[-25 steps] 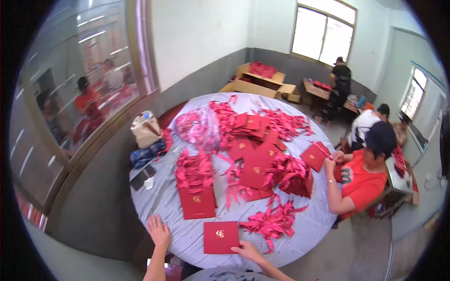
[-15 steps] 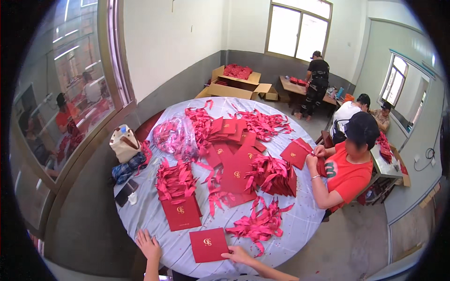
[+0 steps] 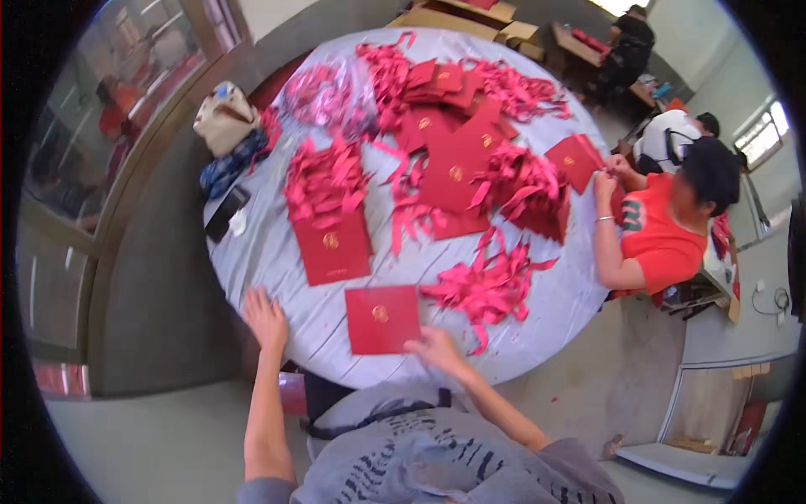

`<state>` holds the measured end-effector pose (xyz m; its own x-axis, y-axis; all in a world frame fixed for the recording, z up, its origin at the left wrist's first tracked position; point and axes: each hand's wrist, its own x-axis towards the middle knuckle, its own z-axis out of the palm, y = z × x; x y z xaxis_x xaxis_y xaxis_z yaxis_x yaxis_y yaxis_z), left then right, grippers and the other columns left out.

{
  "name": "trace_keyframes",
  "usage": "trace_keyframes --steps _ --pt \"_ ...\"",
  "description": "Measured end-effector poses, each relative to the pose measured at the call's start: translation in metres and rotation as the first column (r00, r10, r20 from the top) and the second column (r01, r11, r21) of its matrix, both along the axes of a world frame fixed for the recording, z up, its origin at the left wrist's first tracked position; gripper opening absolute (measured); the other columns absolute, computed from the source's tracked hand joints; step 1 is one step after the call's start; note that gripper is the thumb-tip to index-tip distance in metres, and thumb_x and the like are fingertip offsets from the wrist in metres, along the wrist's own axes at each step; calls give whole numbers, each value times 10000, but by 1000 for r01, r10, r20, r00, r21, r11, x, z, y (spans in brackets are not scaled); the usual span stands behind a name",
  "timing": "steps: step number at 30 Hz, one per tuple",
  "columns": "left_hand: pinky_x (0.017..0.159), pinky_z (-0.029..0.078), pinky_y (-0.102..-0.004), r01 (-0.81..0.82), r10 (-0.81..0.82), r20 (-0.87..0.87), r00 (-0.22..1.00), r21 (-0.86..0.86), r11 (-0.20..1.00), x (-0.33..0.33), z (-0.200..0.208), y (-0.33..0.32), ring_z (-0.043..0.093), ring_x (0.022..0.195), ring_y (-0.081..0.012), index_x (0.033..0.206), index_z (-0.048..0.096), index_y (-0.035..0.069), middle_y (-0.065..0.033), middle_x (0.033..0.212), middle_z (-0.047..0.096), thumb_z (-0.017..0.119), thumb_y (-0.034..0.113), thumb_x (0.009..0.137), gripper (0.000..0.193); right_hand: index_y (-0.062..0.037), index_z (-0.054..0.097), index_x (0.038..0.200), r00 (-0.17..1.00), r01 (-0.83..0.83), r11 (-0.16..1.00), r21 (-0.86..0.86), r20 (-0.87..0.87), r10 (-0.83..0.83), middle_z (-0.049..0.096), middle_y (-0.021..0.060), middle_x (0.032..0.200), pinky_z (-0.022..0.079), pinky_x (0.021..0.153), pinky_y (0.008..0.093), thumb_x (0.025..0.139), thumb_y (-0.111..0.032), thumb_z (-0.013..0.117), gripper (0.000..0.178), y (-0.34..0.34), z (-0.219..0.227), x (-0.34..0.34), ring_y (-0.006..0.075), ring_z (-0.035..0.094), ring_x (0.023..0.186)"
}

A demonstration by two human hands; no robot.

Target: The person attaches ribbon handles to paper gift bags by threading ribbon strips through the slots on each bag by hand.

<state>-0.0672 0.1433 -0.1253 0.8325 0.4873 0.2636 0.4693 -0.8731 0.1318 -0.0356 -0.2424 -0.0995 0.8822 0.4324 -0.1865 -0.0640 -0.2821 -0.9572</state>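
Red card (image 3: 369,328) points away, long axis approx sideways, R hand (image 3: 440,348) pinching 1 corner, L hand (image 3: 265,319) flat.

Grey shirt (image 3: 437,466), black markings (image 3: 485,458), short sleeves (image 3: 267,491)

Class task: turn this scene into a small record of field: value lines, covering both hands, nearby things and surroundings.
Left hand: palm down by the edge of the pale-covered table, fingers spread
Right hand: at the lower right corner of a red card; blurred, grip unclear
Card marking: gold emblem, face up
Right of card: loose pink ribbons
Table's left side: dark phone
Across, right: co-worker in orange-red shirt
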Motion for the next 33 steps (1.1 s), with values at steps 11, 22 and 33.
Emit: trace_keyframes --steps 11,22,33 --pt "939 400 -410 760 -658 384 648 -277 588 43 100 -154 517 1114 -324 1141 564 15 -159 1154 569 574 -12 795 348 -15 641 980 997 57 998 -20 -49 -58 582 -2 650 400 485 250 806 -158 664 226 4 4 -14 64 495 531" --pt "755 439 -397 802 -685 418 597 -307 512 24 119 -176 514 836 -321 944 586 -10 -145 892 521 594 -72 725 228 -33 417 1287 890 331 939 -91 362 -279 529 139 1069 470 690 319 746 -169 734 642 6 31 -19 226 549 816" --pt "811 403 -408 800 -750 279 599 -244 548 -12 158 -173 484 900 -324 828 554 19 -123 848 564 544 -44 683 158 -64 594 909 734 110 992 -64 679 -37 518 115 971 476 697 363 775 -96 639 145 15 115 -20 292 567 830"
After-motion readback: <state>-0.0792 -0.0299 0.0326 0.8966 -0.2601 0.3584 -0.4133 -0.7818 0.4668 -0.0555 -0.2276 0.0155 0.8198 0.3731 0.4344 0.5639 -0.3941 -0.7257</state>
